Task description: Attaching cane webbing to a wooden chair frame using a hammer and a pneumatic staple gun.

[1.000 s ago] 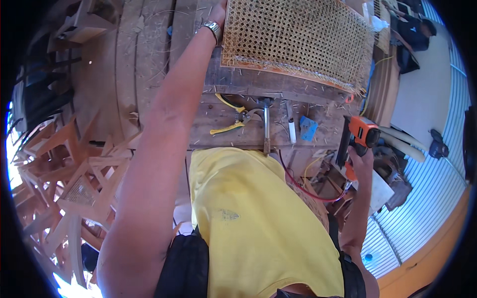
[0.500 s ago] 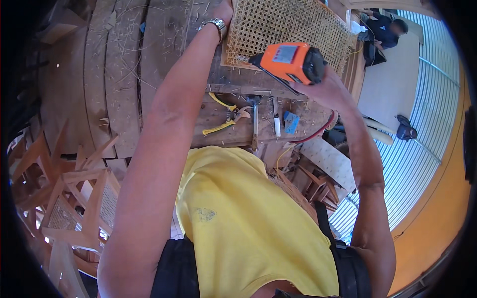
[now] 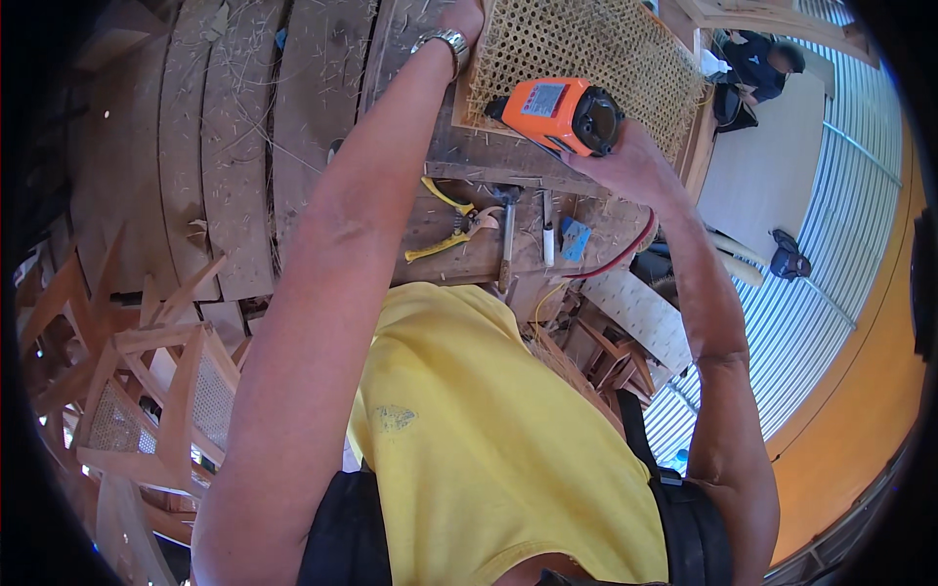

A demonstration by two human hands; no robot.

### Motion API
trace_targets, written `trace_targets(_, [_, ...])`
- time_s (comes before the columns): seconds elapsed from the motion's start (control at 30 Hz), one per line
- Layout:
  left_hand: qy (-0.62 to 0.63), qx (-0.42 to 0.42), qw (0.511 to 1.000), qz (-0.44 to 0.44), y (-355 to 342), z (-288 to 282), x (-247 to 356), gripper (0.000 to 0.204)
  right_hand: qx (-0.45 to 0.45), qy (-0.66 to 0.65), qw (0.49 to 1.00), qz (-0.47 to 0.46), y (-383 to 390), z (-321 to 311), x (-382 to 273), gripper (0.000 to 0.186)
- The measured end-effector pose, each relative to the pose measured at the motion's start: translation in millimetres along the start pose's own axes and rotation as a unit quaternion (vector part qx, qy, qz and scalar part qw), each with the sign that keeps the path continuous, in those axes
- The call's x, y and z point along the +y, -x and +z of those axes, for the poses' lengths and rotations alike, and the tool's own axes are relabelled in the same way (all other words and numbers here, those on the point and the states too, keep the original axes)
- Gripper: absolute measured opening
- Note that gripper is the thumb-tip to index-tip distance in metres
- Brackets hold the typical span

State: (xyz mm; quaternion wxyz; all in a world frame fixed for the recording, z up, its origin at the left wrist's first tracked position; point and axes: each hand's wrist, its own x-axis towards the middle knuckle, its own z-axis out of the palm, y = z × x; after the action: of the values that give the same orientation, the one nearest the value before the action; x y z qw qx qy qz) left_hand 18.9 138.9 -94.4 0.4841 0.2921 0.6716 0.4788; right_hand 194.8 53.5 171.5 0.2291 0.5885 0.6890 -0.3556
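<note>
My left hand [image 3: 462, 21], above a metal watch, grips the left edge of a woven cane panel [image 3: 601, 49] on the wooden bench [image 3: 234, 117]. My right hand [image 3: 630, 156] is closed on an orange and black nail gun [image 3: 552, 112], its nose on the panel's lower left border; the fingertips are partly hidden under the tool. Below the panel lie yellow-handled shears [image 3: 430, 249], a hammer [image 3: 506, 244], a white-and-metal tool [image 3: 548, 239] that looks like a blade, and a small blue block [image 3: 575, 240]. A red hose [image 3: 630, 249] curves below my right hand.
Wooden chair frames with cane [image 3: 176, 410] crowd the lower left. At the upper right a co-worker [image 3: 757, 68] in dark clothing is beside a pale board [image 3: 752, 166]. A dark bag-like object [image 3: 789, 254] lies on corrugated sheeting [image 3: 850, 215]. A speckled pale board [image 3: 635, 313] sits under the hose.
My right hand has swung the nail gun up and leftward from beside the bench onto the panel's border, then shifted slightly further up. My left hand still holds the panel's edge.
</note>
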Motion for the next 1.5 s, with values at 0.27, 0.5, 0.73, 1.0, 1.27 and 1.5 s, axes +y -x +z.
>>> trace_targets(0.27, [-0.079, 0.001, 0.99, -0.114, 10.4, -7.9, 16.5, 0.072, 0.021, 0.037, 0.998, -0.038, -3.7, -0.3, 8.7, 0.04])
trace_targets(0.5, [-0.075, -0.018, 0.99, -0.117, 29.4, -26.9, 35.6, 0.075, 0.004, 0.051, 0.999, 0.001, -7.2, -0.7, 9.3, 0.039])
trace_targets(0.73, [-0.009, 0.0, 1.0, -0.028, -2.7, 3.5, -5.4, 0.071, -0.009, 0.035, 0.999, -0.022, -10.7, -1.1, 7.4, 0.035])
trace_targets(1.0, [-0.03, 0.004, 0.999, -0.016, -16.8, 11.9, -23.8, 0.071, -0.016, 0.049, 0.998, -0.021, -8.2, -5.2, -5.1, 0.029])
trace_targets(1.27, [0.013, 0.005, 0.999, -0.029, -12.5, 16.6, -26.7, 0.073, -0.012, 0.09, 0.995, -0.033, -11.9, -1.9, -12.8, 0.023])
trace_targets(1.5, [-0.019, -0.039, 0.998, -0.039, -12.1, 4.0, -24.3, 0.061, -0.036, 0.056, 0.997, -0.05, 2.4, -6.8, -13.8, 0.027])
